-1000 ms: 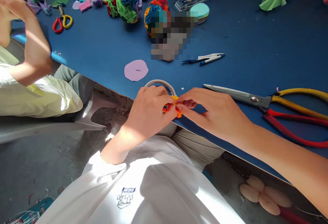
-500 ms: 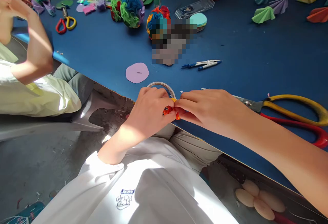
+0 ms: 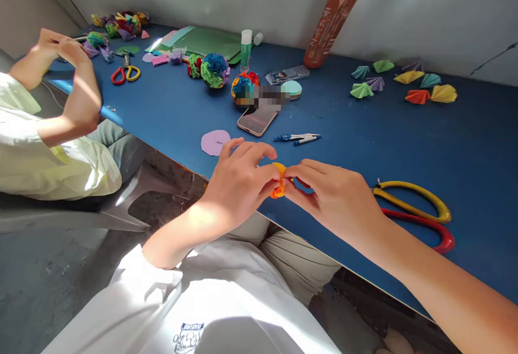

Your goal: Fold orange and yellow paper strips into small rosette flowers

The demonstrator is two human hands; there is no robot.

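Note:
Between the fingertips of both hands, just above the table's near edge, is a small crumpled orange and yellow paper piece (image 3: 278,189). My left hand (image 3: 243,186) pinches it from the left with thumb and fingers. From the right, the thumb and fingers of my right hand (image 3: 338,192) close on its other side. Part of the piece is hidden by the fingers. A lilac paper disc (image 3: 214,143) lies just beyond my left hand. Large scissors (image 3: 429,196) with one yellow and one red handle rest right of my right hand, which covers their blades.
On the blue table (image 3: 404,143) lie pens (image 3: 301,138), a phone (image 3: 258,119), and a multicoloured paper ball (image 3: 243,80). A glue stick (image 3: 246,52) and a brown bottle-like packet (image 3: 334,19) stand behind. Folded paper fans (image 3: 417,96) lie right. A co-worker's arm (image 3: 81,92) is at left.
The view has tilted up, showing the wall and more table. My hands still hold the paper piece, and more of its orange and yellow shows. The tape ring is hidden behind my hands now.

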